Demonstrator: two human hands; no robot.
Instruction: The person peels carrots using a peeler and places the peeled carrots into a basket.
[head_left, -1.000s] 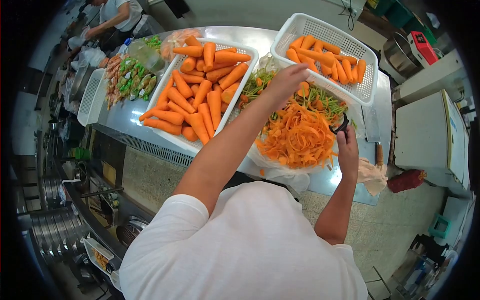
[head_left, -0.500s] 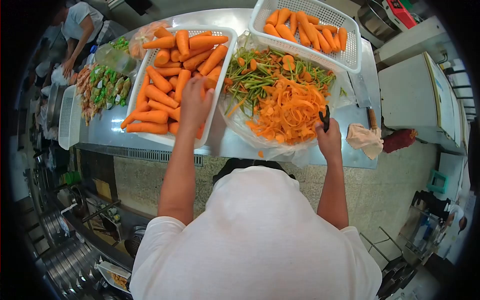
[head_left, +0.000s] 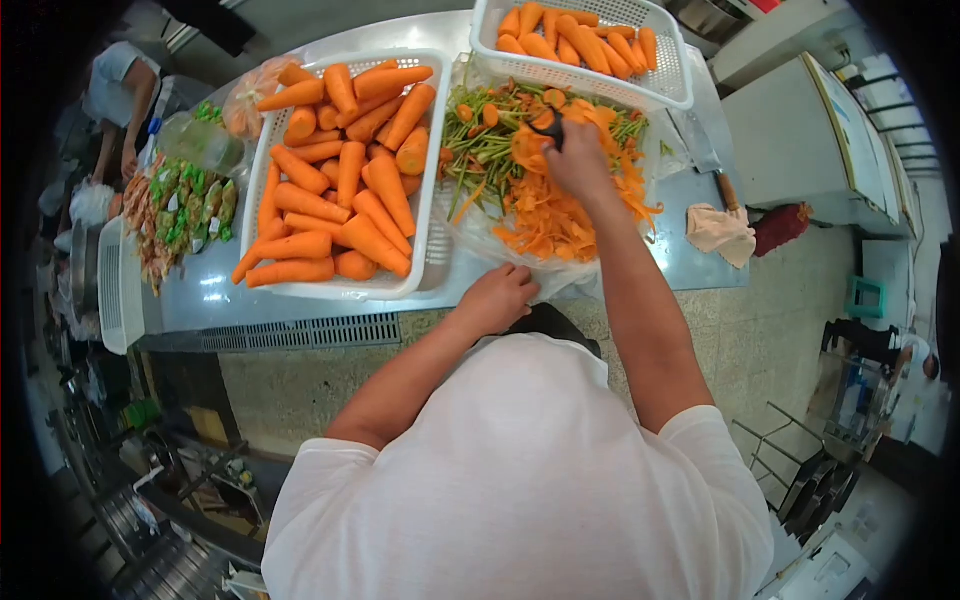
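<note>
My right hand [head_left: 578, 160] is closed around a black-handled peeler [head_left: 548, 127], whose blade is hard to make out. It reaches over a heap of orange carrot peelings [head_left: 560, 225] and cut green carrot tops [head_left: 490, 145]. Beneath the heap lies a clear plastic bag [head_left: 555, 277], spread on the table. At the table's front edge, the curled fingers of my left hand [head_left: 500, 298] pinch the near edge of that bag. To the left stands a white plastic basket [head_left: 432, 240] piled with whole carrots [head_left: 310, 205].
A second white basket [head_left: 682, 95] of carrots stands at the back. On the right lie a cleaver [head_left: 703, 150] and a pale cloth [head_left: 722, 232]. Bagged vegetables [head_left: 195, 205] sit at the left, near another person [head_left: 125, 90]. The metal table [head_left: 200, 300] ends close to my body.
My left hand has left the carrot basket and come down to the bag's near edge. My right hand has moved left and away from me, over the peelings, with the peeler.
</note>
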